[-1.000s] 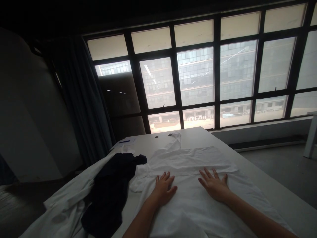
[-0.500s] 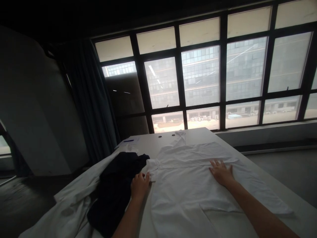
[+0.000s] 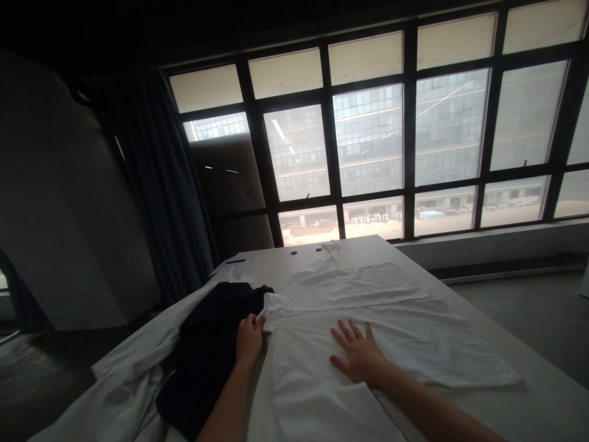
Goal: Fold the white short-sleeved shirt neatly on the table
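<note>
Curtain: a dark curtain (image 3: 159,184) hangs at the left end of the window, beyond the bench.

White cloth: a rumpled white cloth (image 3: 122,368) spreads along the bench's left side and drapes over its edge, creased and unsmoothed.

Dark garment: a navy garment (image 3: 207,350) lies crumpled on the white cloth, just beside the shirt.

Far end: a sheet of paper (image 3: 246,263) and a blue pen (image 3: 235,261) lie on the left of the bench's far end.

Left hand: the left hand (image 3: 250,341) is narrow, its fingers curled at the shirt's left edge; whether they pinch the fabric cannot be told.

White shirt: a white shirt (image 3: 313,374) lies spread on the bench, between the dark garment and the right edge. Its far part forms a flat, doubled band, and a narrow end reaches toward the far edge. Done so far: most of it lies open and flat. Left: soft creases near the right hand, and a raised corner beside the left hand.

Right hand: the right hand (image 3: 356,356) is wide open, palm down on the shirt, its fingers spread.

Bench: the white bench (image 3: 363,245) carries everything here.

Window: a large gridded window (image 3: 368,141) shows a building outside.
</note>
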The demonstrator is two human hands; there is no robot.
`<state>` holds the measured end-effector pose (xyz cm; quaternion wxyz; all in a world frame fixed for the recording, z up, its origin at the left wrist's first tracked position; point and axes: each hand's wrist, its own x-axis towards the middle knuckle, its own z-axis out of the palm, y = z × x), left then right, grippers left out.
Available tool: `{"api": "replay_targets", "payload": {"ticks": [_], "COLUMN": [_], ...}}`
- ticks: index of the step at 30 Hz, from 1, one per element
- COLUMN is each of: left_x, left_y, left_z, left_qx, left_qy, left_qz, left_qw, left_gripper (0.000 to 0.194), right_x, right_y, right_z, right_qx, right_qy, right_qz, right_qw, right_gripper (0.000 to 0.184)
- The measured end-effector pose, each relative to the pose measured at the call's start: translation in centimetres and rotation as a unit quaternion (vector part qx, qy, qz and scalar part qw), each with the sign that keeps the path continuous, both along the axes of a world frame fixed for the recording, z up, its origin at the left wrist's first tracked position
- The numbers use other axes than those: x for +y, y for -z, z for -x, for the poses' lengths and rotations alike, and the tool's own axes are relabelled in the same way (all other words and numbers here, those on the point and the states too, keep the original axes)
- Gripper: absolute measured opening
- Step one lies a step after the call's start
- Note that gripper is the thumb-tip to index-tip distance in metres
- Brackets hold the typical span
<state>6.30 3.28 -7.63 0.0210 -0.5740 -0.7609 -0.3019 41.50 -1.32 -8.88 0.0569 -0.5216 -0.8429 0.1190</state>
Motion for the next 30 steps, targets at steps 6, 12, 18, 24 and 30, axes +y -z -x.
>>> {"api": "replay_targets", "payload": {"ticks": [6,12,18,24,30], "left_x": [-0.2,-1.7,-3.4,-3.2,-3.2], "left_y": [-0.4,-2.0,0.3,0.9,0.9], "left_z": [0.2,-5.6,-12.9,-10.4,-7.4], "left_qx": [-0.012,0.058,0.123,0.157,0.164], "left_qy": [-0.02,0.082,0.293,0.267,0.257], "left_qz": [-0.063,-0.097,0.032,0.184,0.171], "left_qw": [0.998,0.99,0.948,0.933,0.937], "left_gripper": [0.025,0.033,0.05,0.076,0.078], "right_x": [0.3,0.0,-0.6,0.9,3.3], "right_y": [-0.1,0.4,-0.5,-0.2,1.8], "right_z": [-1.1,0.1,0.6,-2.8,-13.8], "right_qx": [0.003,0.005,0.064,0.035,-0.024], "right_qy": [-0.015,-0.003,0.022,0.05,0.141], "right_qz": [0.009,0.019,0.047,-0.013,-0.049], "right_qw": [1.0,1.0,0.997,0.998,0.988], "right_gripper": [0.084,0.087,0.068,0.076,0.08]}}
